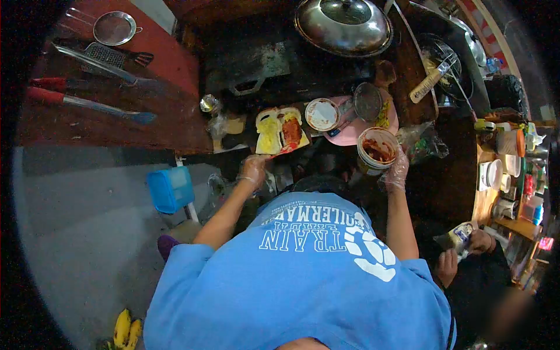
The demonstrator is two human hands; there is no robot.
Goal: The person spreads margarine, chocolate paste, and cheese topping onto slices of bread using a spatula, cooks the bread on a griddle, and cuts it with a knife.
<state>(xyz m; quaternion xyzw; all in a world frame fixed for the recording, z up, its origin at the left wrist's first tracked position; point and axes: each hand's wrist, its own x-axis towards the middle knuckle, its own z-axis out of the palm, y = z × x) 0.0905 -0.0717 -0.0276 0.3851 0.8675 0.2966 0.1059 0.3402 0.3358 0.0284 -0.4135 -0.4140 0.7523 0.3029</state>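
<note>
My left hand (254,170), in a clear plastic glove, is closed around the end of a thin red utensil (282,151), its exact kind unclear. The utensil reaches to the lower edge of an open sandwich (269,133). One slice carries yellow, egg-like filling; the other has a reddish-brown topping (291,129). My right hand (397,169), also gloved, grips the side of a white tub (373,162) with red sauce inside. A round white lid (322,114) smeared with sauce lies between sandwich and tub, beside a pink board (345,135).
A dark griddle (245,55) and a domed metal lid (344,26) are behind the sandwich. Tongs (108,108) and a strainer (115,28) lie on the left table. Another person's hands (448,265) hold a packet (461,234) at lower right.
</note>
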